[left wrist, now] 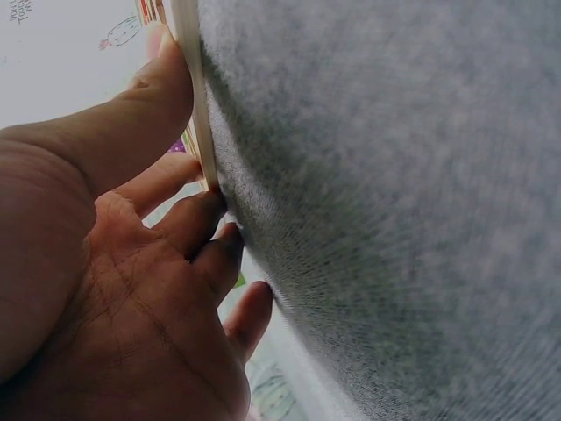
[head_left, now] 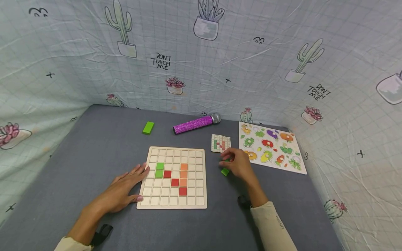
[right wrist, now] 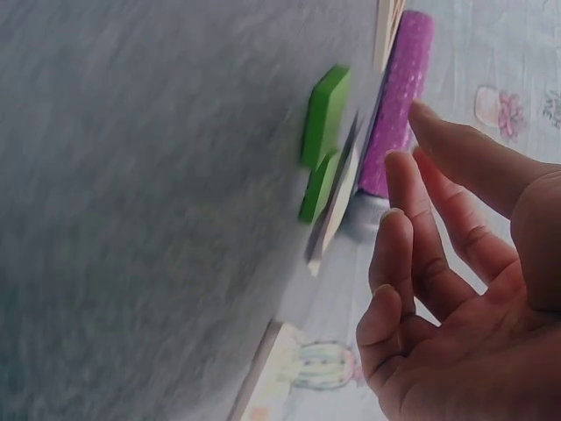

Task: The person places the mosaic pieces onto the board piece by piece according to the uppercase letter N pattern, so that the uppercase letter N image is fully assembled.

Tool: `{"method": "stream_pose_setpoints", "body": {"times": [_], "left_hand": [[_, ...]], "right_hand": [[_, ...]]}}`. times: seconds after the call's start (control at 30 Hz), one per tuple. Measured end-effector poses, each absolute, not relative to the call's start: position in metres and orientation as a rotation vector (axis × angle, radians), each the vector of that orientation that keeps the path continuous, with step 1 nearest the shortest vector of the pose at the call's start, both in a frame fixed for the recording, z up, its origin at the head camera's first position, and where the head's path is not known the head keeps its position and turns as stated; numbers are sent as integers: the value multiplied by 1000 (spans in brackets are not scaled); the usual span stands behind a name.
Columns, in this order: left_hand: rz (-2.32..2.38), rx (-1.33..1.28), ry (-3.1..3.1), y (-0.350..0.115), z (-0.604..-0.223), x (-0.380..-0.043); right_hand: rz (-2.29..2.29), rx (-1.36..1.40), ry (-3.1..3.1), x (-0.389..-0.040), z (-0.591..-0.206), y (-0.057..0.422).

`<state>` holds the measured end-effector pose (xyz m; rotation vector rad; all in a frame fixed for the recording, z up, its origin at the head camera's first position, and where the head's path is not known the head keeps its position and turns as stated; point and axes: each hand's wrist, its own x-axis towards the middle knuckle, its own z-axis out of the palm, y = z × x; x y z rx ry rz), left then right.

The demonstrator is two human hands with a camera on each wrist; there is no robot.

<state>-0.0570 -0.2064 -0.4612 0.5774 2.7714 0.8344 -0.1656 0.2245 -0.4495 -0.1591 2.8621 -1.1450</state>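
A square wooden grid board (head_left: 164,201) holds green squares (head_left: 159,169), red squares (head_left: 175,182) and a column of orange squares (head_left: 183,174). Along its left edge rests my left hand (head_left: 121,192), thumb and fingertips touching the rim; the left wrist view has the thumb (left wrist: 162,83) against the board's side (left wrist: 195,88). To the right of the board, my right hand (head_left: 239,164) hovers over a green block (head_left: 225,172), partly covering a second one. In the right wrist view both green blocks (right wrist: 326,114) lie apart from the loosely bent fingers (right wrist: 421,237), which hold nothing.
A small pattern card (head_left: 216,144) lies just behind the right hand. Farther right is a vegetable puzzle board (head_left: 257,137). A purple glitter microphone (head_left: 194,124) and another green block (head_left: 148,128) lie behind the grid board. Printed cloth (head_left: 201,69) hangs around the grey table (head_left: 94,157).
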Motion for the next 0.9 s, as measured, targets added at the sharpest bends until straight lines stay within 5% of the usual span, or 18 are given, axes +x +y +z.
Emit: {"method": "stream_pose_setpoints", "body": {"times": [0.9], "left_hand": [[864,562,2759,-208,-463,-56]], "right_hand": [[-823,5,2952,-170,-455,233]]}}
